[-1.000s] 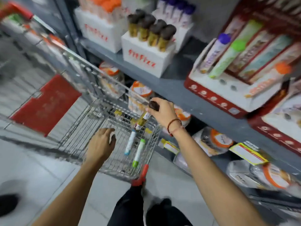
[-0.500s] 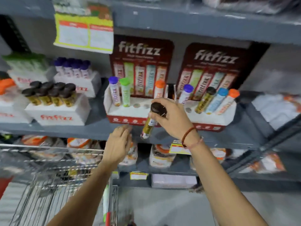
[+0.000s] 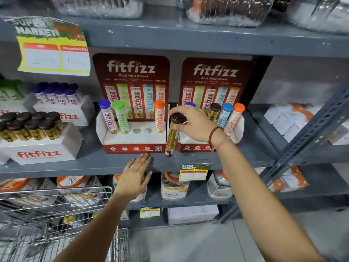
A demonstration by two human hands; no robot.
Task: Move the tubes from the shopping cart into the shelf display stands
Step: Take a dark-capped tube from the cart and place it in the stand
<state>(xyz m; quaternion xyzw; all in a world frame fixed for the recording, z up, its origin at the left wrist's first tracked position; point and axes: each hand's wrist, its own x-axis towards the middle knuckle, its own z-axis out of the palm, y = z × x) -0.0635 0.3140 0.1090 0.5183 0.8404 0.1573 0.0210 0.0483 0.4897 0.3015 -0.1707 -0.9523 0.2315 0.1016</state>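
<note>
grey metal shelves (image 3: 188, 40) fill the wall ahead, stocked with packets above and jars below, with a yellow price card (image 3: 54, 53) hanging from the upper shelf edge. on the middle shelf stand two red display stands side by side. the left stand (image 3: 132, 142) holds a purple-capped tube (image 3: 108, 117), a green-capped tube (image 3: 120, 118) and an orange-capped tube (image 3: 159, 117), with two empty round holes (image 3: 142, 130) between the green and the orange one. the right stand (image 3: 194, 146) holds a brown-capped, a blue-capped and an orange-capped tube, plus a purple cap partly hidden behind the person's right hand (image 3: 194, 123). that hand's grip is closed round the dark cap of a brown-capped tube (image 3: 171, 137), which hangs nearly upright in front of the gap between the two stands, its lower end down by the shelf's front edge. the left hand (image 3: 135, 174) is flat and open, holding nothing, its fingertips touching the shelf edge just below the left stand. to the left sit white boxes (image 3: 43, 146) of brown-capped and purple-capped tubes. the wire shopping cart (image 3: 56, 214) shows at the lower left; its contents are too blurred to make out.
</note>
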